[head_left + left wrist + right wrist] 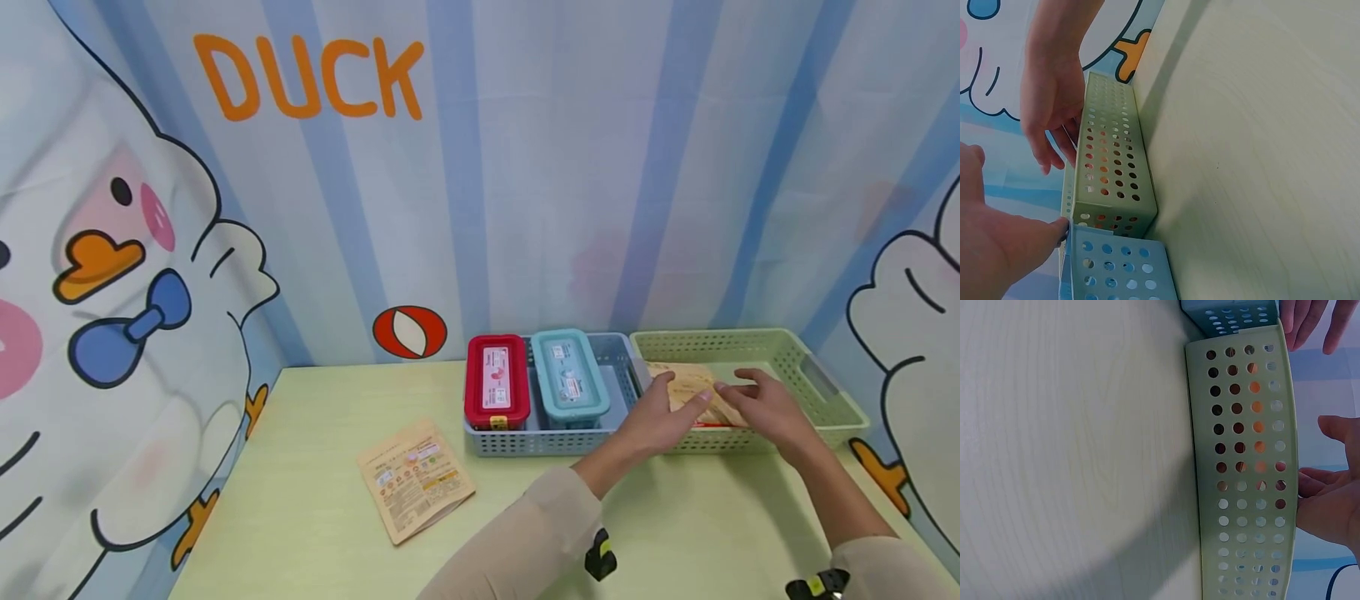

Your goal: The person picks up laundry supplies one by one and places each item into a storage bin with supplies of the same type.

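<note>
A tan packet (686,392) with a red strip along its front lies in the left part of the green basket (825,400). My left hand (663,410) is over that basket's left end, thumb toward the packet. Its fingers (1304,319) extend loosely in the right wrist view. My right hand (768,408) is above the packet's right side, fingers bent slightly and pointing left. In the left wrist view, the right hand (1054,119) hangs with relaxed fingers behind the basket wall, which hides some fingertips. Neither hand grips the packet.
A blue basket (517,443) adjoins the green one on the left. It holds a red-lidded box (497,383) and a teal-lidded box (572,375). Another tan packet (416,481) lies on the table (315,433) at left. A printed curtain (540,167) hangs behind.
</note>
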`<state>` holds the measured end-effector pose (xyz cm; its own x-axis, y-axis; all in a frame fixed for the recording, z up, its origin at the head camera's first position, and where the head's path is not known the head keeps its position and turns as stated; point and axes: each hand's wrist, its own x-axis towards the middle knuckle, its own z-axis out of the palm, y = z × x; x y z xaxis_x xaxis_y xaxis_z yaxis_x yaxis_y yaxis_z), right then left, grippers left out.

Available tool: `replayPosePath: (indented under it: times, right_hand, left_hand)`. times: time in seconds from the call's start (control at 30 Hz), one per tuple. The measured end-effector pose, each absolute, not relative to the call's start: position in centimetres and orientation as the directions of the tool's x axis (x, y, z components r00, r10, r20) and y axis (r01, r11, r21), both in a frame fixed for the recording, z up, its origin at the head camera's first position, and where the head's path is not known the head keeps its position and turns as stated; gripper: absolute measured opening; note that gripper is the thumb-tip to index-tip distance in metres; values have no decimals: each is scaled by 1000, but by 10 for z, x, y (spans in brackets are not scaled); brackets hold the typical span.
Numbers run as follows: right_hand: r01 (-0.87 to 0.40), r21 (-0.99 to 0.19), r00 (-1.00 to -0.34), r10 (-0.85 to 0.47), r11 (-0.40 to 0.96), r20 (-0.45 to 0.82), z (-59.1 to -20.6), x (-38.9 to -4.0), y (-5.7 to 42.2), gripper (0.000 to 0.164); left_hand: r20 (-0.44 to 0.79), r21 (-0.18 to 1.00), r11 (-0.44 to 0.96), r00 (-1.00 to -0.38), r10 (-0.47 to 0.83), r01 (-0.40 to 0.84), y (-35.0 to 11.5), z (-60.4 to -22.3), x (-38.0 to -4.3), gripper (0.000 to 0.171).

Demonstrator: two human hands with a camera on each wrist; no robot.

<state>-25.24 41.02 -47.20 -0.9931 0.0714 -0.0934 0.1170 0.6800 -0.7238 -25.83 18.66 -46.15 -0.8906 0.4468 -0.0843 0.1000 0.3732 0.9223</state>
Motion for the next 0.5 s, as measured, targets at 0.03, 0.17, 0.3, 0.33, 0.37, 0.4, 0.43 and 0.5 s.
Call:
replayPosePath:
  times: [0.03,0.17,0.3,0.33,0.37,0.4,0.43,0.5]
  right_hand:
    - [113,-721,-994,70,684,-89,-472,-252,410,92]
    - [90,-696,-996,59,713,-68,-474,-253,409,88]
    - [50,-672,-999,33,739,-38,-473,-253,407,84]
    - [40,-668,-999,25,743,-32,-472,-254,406,83]
    - [27,-664,-1000,16,748,-22,-471,-254,405,82]
    - [13,-657,-1000,5,754,-13,-470,-254,403,81]
    - [2,-651,-1000,-4,759,-8,-469,-254,402,80]
    - [-19,-638,-1000,-21,770,5,-465,-254,400,79]
  left_hand:
    - [-90,926,365,-890,447,90,186,-461,-259,75]
    - [-94,939,337,-888,450,71,184,-460,-262,74]
    - [-78,941,327,-881,467,90,179,-457,-264,74]
    - [-75,938,332,-879,471,98,177,-456,-264,74]
    - [-74,935,339,-876,476,105,175,-455,-264,74]
    - [-72,931,347,-874,480,114,173,-454,-264,73]
    - [-68,926,356,-872,485,125,171,-453,-264,73]
    - [-65,917,372,-865,497,144,167,-452,-264,73]
